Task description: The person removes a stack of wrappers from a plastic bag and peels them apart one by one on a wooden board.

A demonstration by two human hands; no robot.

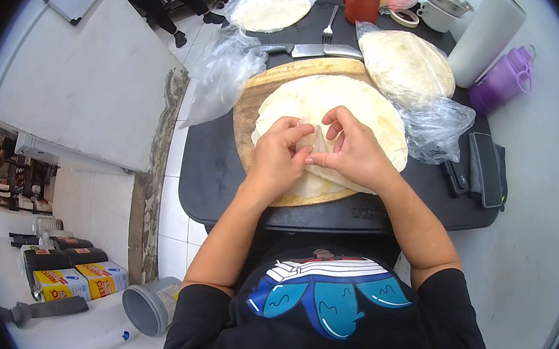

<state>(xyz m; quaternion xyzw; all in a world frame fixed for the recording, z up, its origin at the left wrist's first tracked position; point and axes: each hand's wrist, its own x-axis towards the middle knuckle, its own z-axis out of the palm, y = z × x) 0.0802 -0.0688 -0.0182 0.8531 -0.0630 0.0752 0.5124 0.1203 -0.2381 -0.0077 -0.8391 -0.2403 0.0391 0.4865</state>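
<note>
Round, thin flatbread sheets lie stacked on a round wooden board before me. Over the near half of the stack, my left hand and my right hand face each other, thumbs almost meeting. Both pinch a thin, pale, partly see-through flap that rises between them, apparently the edge of a top sheet. My palms hide part of the stack. Below my hands, the layers' near edges look uneven and partly separated, with another sheet showing underneath.
Bagged flatbreads sit right of the board; another flatbread rests on plastic at the back. Behind the board are knives and a fork. A red mug, purple bottle and phone stand or lie rightward.
</note>
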